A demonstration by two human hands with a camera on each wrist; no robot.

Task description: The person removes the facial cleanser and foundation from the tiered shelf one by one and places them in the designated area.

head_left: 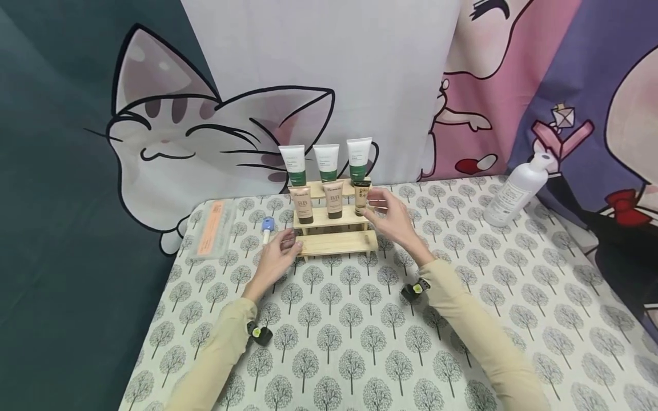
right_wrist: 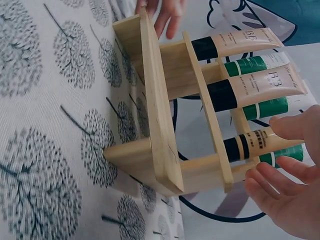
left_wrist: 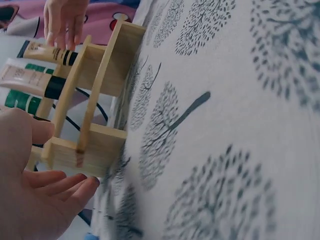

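Observation:
A three-tier wooden stand (head_left: 335, 242) holds tubes upright on their caps. On its middle tier are two beige BB cream tubes (head_left: 334, 201) and a small gold-and-black tube (head_left: 361, 200) at the right end. My right hand (head_left: 393, 217) is at that small tube, its thumb and relaxed fingers spread on either side of it; in the right wrist view the thumb (right_wrist: 287, 125) overlaps the tube. At the stand's left end is my left hand (head_left: 277, 257), fingers loosely bent beside the side panel (left_wrist: 95, 155). White-and-green tubes (head_left: 327, 160) fill the top tier.
Left of the stand lie a blue-and-white object (head_left: 267, 227) and a flat clear case (head_left: 213, 228) with an orange strip. A white bottle (head_left: 516, 191) stands at the far right. Behind the tree-patterned tablecloth (head_left: 349, 342) hangs a cartoon curtain (head_left: 329, 57).

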